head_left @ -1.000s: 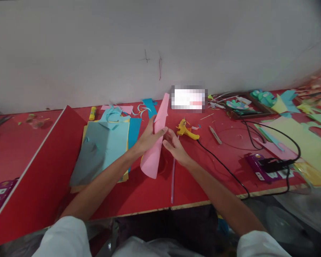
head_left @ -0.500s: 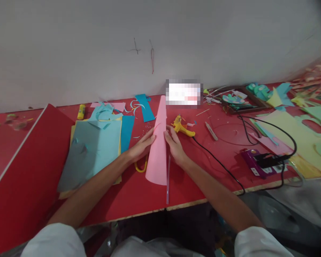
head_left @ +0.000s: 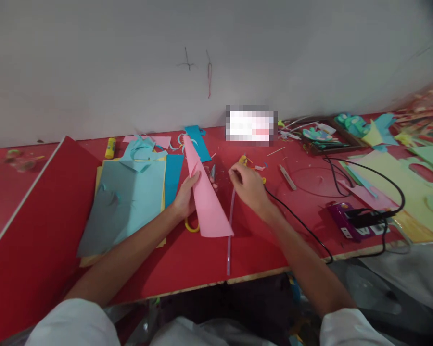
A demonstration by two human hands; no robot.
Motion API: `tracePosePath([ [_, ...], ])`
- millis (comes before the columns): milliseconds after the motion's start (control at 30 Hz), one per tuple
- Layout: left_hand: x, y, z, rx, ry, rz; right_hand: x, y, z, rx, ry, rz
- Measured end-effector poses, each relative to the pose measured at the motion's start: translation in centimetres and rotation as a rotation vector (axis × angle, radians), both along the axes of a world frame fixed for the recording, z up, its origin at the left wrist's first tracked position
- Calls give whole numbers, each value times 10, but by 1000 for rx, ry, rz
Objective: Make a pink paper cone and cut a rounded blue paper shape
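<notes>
My left hand grips a cone of rolled pink paper, its fingers partly hidden behind it. The cone tilts, its narrow end up and left and its wide end low and right. My right hand is apart from the cone with curled fingers; whether they hold anything is hidden. Behind that hand lies a yellow glue gun, mostly covered by it. A clear glue stick lies on the red table below. Scissors with a yellow handle lie partly under the cone.
Blue paper sheets lie left, beside a tall red board and a yellow glue tube. To the right are a utility knife, a purple box with black cables, and a tray of paper pieces.
My right hand has let go of the cone and moved right, over the glue gun. In my left hand the cone has tipped, its narrow end swinging left and its wide end right.
</notes>
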State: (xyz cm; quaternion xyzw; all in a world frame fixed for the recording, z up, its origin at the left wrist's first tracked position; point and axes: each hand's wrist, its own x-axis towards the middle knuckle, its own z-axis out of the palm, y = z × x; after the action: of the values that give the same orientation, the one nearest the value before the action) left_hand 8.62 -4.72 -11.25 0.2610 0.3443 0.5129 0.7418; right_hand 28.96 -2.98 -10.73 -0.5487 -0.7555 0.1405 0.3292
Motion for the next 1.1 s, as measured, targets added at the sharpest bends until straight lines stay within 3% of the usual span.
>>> tracePosePath([
  [133,-3,-1,5,-43,16,-108,31,15,5,-86,-463,-113],
  [267,-4,-3,6,-7,-4,-155,40,14,-9,-160,-619,-133],
  [433,-5,-3,3,67,-22,-195,39,13,-25,-183,-570,-224],
  [633,-6,-2,-2,117,-2,-220,35,16,-27,-143,-583,-297],
  [933,-6,1,-5,78,73,-210,31,17,-30,-131,-396,-215],
  [1100,-7,1,-7,67,98,-180,33,18,-41,-48,-206,-33],
])
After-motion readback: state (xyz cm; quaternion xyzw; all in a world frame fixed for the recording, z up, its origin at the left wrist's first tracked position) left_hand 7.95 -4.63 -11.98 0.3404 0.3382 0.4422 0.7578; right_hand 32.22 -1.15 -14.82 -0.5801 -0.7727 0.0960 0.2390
